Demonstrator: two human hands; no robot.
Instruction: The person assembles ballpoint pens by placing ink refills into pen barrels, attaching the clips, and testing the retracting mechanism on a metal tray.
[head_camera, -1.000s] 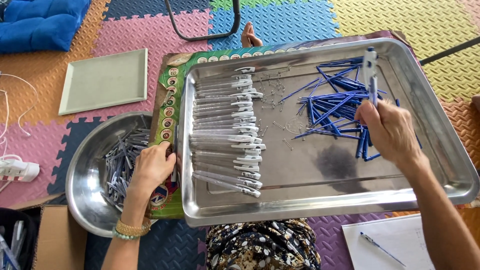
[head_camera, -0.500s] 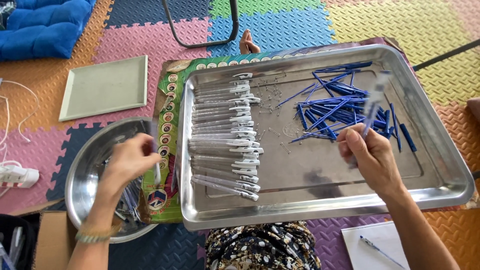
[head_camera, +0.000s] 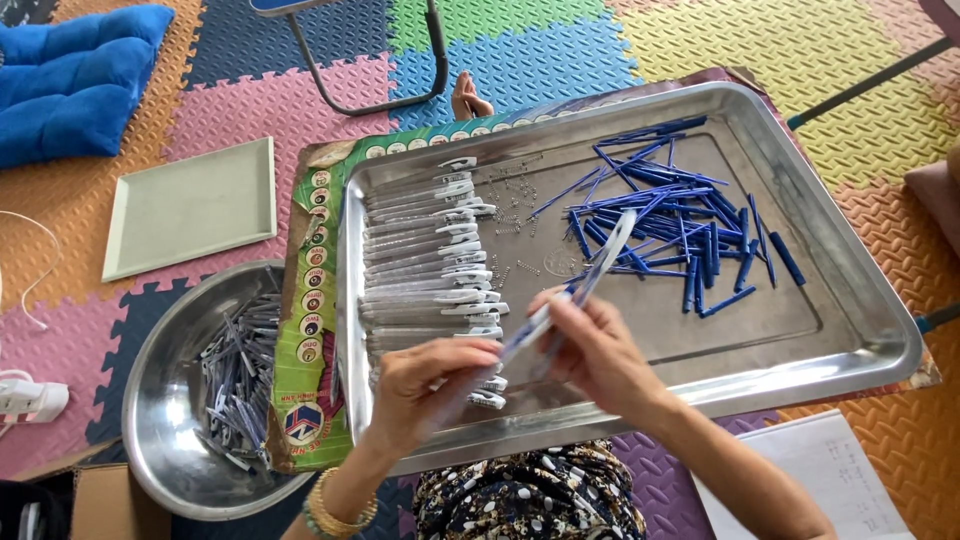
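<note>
Both hands met over the near edge of the steel tray (head_camera: 860, 290) on my lap. My left hand (head_camera: 425, 385) was curled, fingers closed round the lower end of a clear pen barrel (head_camera: 530, 330), thumb on top. My right hand (head_camera: 600, 355) was likewise closed, pinching a blue-and-white pen part (head_camera: 605, 255) that slanted up toward 1 o'clock from my fingertips; motion blur kept me from telling exactly where the two pieces joined or whether they touched. Just at 12 o'clock of the left hand, a row of clear barrels with white clips (head_camera: 425, 255) lay side by side along the tray's left portion, the nearest ones partly under my fingers. Toward 1 o'clock of the right hand, a loose heap of blue refills (head_camera: 665, 215) covered the tray's far right area, well apart from the barrel row. A few small metal springs (head_camera: 510, 205) were scattered between the two groups, near the far end of the row. A round metal bowl (head_camera: 160, 400) sat on the floor at 9 o'clock of the left hand, holding a tangle of greyish pen parts (head_camera: 240, 385). A printed cardboard sheet (head_camera: 310, 330) lay between bowl and tray, under the tray's left edge. A pale square tile (head_camera: 190, 205) rested on the foam mat at 11 o'clock.
</note>
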